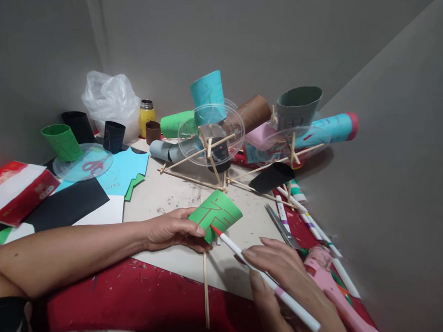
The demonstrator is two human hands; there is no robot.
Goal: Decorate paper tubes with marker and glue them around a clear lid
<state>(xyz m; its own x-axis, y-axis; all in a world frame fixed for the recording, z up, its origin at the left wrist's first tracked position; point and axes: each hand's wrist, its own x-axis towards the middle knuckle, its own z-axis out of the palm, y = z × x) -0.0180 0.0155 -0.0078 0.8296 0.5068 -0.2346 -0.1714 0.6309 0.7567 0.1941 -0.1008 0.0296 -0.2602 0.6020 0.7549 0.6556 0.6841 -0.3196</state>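
My left hand point(180, 230) grips a green paper tube point(224, 210) by its left end, tilted above the pale board. Drawn lines in a reddish colour mark the tube's side. Between the thumb and fingers of my right hand point(283, 276) is a white marker point(262, 275) with a red tip, and that tip meets the tube's surface near its lower edge. A thin wooden stick point(206, 290) lies below my left hand, its upper part hidden by the hand and tube.
Behind stand stick frames point(192, 180) with clear plastic discs point(183, 150) and coloured tubes. Scissors point(282, 224), several markers and a pink glue gun point(333, 284) lie at right. Coloured paper point(121, 173), a yellow jar point(146, 118) and a plastic bag point(110, 102) are at left.
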